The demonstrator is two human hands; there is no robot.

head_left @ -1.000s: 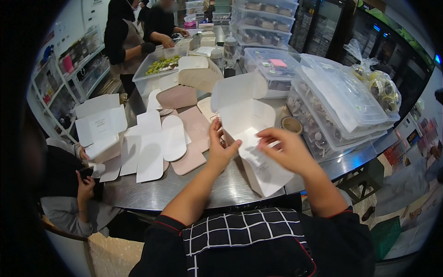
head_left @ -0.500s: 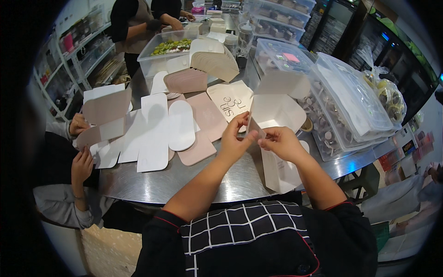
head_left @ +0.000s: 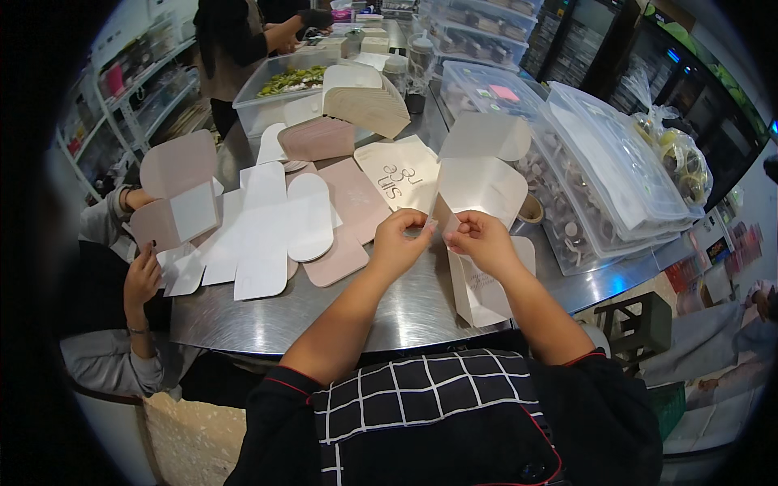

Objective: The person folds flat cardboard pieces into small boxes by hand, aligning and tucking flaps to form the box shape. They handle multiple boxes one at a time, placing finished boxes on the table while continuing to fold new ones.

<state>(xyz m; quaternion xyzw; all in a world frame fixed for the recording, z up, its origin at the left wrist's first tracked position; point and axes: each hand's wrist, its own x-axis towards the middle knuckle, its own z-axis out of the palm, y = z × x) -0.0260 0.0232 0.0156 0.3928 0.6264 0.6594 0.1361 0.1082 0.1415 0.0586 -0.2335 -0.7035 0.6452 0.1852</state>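
Note:
A cream cardboard box [head_left: 482,190], partly folded up, stands in front of me on the metal table. Its rounded flaps rise at the back, and a front panel [head_left: 484,296] hangs toward me. My left hand [head_left: 401,243] is closed, thumb and fingers pinching the edge of the box's near left side. At the near corner, my right hand [head_left: 484,241] grips the cardboard in a pinch as well. The fingers hide exactly how the panels meet there. Left of the box lies a cream pouch-shaped sheet [head_left: 399,174] with handwriting.
Flat white [head_left: 261,235] and pink card blanks [head_left: 356,198] lie to the left. A co-worker's hands hold a pink box [head_left: 174,219] at far left. Fanned card stacks [head_left: 366,109] and a tub of green food [head_left: 267,115] stand behind; clear plastic bins [head_left: 583,211] at right.
Both hands have drawn slightly nearer to me, and the fingers have shifted along the box's near edge. The left-hand co-worker has turned the pink box so its flaps open upward.

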